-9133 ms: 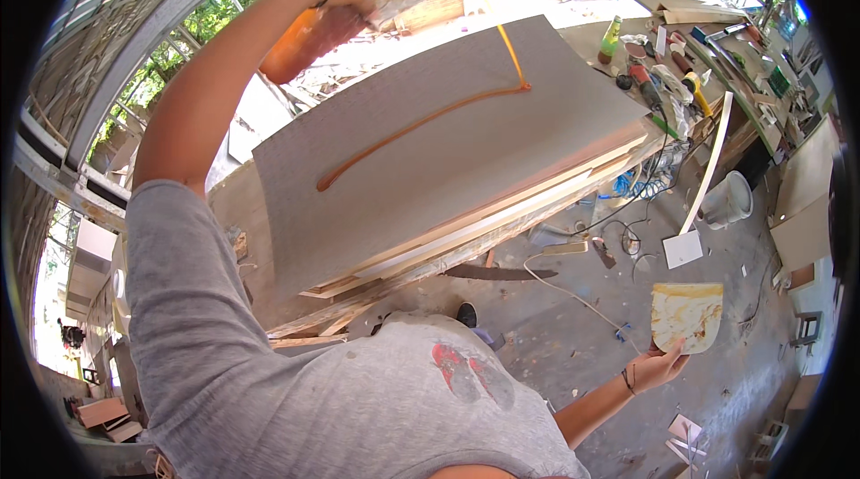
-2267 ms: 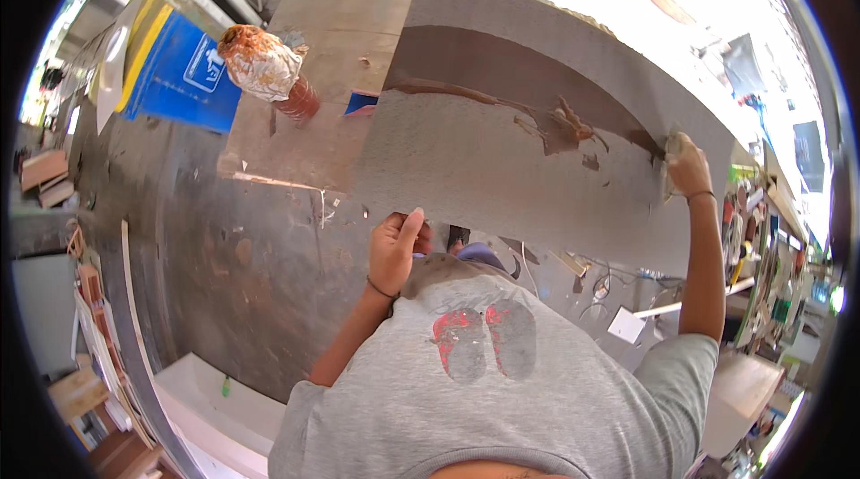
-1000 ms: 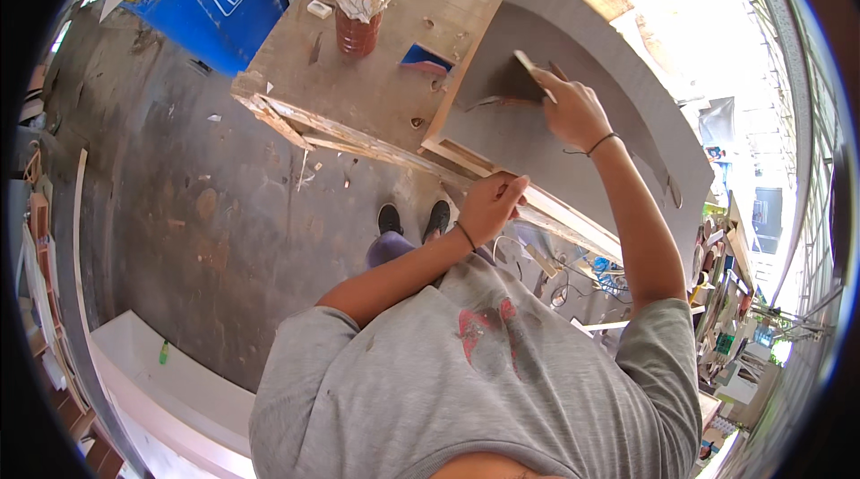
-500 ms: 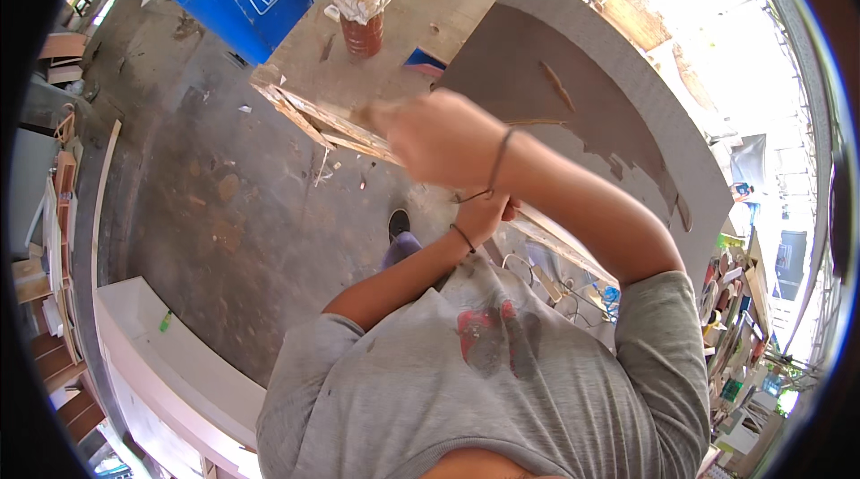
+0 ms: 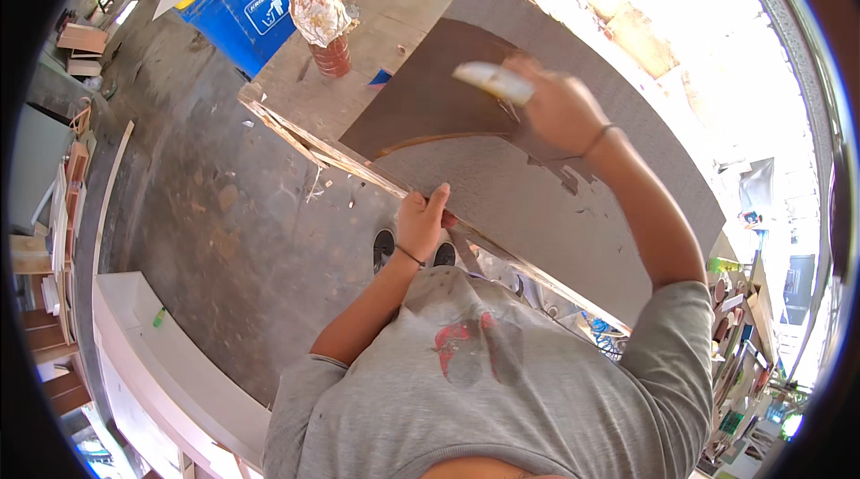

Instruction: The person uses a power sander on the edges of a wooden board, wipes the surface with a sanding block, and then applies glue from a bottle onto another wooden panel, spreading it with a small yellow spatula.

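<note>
right hand (image 5: 560,112) closed on a pale flat spreader (image 5: 493,80) over the brown-coated far corner of the grey board (image 5: 555,201) atop the workbench, left hand (image 5: 421,224) pinching its near edge; likely stiff, broad, sticky where wet, best gripped by dry edges.

Workbench (image 5: 296,125) w/ grey board (image 5: 573,201), can (image 5: 324,22).

A blue bin (image 5: 240,6) stands beside a wrapped jar (image 5: 321,20).
</note>
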Demonstrator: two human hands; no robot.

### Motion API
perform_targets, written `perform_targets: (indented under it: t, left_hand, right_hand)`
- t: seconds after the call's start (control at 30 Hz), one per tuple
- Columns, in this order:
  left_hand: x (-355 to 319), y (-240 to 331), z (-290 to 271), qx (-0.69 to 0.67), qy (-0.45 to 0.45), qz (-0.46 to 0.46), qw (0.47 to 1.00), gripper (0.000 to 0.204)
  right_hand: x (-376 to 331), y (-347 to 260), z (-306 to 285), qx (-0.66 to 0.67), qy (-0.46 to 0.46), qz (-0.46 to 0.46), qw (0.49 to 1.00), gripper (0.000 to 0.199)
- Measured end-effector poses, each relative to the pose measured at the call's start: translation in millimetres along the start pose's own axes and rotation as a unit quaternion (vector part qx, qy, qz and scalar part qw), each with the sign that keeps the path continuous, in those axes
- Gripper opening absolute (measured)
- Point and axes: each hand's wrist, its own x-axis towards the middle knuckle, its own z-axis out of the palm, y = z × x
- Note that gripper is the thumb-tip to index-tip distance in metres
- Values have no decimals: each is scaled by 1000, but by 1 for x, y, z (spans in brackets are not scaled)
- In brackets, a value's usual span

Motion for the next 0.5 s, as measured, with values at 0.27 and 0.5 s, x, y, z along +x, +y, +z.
perform_targets:
  t: [0.27,0.5]
  left_hand:
    - [5,-2,2,18,11,-27,999,25]
    - [0,3,11,-53,55,-2,997,41]
  right_hand:
    - [-40,89,-61,360,-56,156,918,65]
    - [-44,89,-54,131,-71,-14,989,26]
